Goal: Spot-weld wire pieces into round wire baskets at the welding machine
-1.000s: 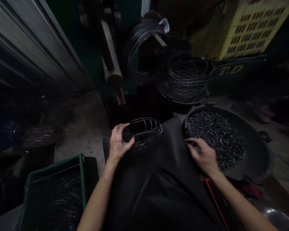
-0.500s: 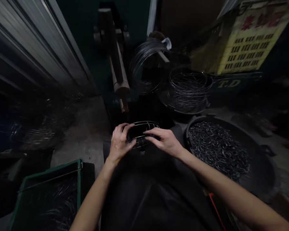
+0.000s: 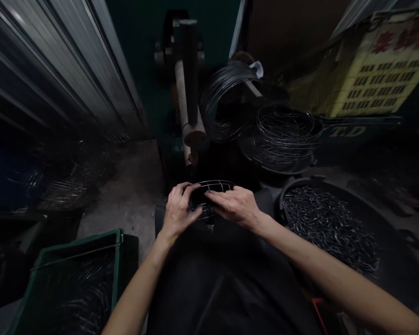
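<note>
A round wire frame, made of thin rings joined by short cross wires, is held upright in front of my dark-clothed lap. My left hand is closed around its left side, thumb low and fingers over the upper ring. My right hand rests at the frame's right side, with its forefinger reaching inside toward the middle. The tips of that hand are partly hidden, and I cannot make out any small piece in them. Just beyond the frame stands a machine with a thick metal arm pointing down toward me.
On the right, a wide black pan holds a heap of short bent metal pieces. Wire hoops and a wire coil sit behind it. A yellow crate stands back right. Lower left is a green crate with wire parts.
The view has swung slightly left, so the surroundings sit further right. My right hand's fingers have drawn together and turned downward at the wire frame. My left hand keeps its grip.
</note>
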Demonstrator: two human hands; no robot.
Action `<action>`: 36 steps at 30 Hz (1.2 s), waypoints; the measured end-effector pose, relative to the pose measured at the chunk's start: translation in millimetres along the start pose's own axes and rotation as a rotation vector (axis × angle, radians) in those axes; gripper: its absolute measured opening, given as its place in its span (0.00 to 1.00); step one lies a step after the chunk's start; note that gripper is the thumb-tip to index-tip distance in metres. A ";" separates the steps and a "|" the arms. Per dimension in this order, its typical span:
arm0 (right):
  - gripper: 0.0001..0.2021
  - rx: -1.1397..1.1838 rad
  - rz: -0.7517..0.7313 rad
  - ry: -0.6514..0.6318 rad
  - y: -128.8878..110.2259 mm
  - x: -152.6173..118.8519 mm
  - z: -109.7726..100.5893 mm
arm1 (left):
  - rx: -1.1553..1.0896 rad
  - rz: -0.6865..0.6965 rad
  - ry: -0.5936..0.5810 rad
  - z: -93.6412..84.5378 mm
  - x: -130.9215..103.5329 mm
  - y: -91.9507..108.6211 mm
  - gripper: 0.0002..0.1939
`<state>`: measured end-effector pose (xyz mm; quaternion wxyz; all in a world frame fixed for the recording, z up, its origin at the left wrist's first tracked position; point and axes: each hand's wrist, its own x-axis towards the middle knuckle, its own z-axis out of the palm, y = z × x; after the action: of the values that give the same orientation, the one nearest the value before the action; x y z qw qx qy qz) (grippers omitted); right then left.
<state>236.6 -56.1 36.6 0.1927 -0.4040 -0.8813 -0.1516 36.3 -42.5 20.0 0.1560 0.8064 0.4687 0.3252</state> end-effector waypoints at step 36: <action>0.11 -0.245 -0.220 0.136 14.8 39.7 12.7 | 0.048 0.061 0.138 -12.0 26.4 -34.9 0.26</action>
<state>221.4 -15.5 45.4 0.1835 -0.3142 -0.8802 -0.3048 14.6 -2.6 19.4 0.0942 0.7995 0.4612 0.3732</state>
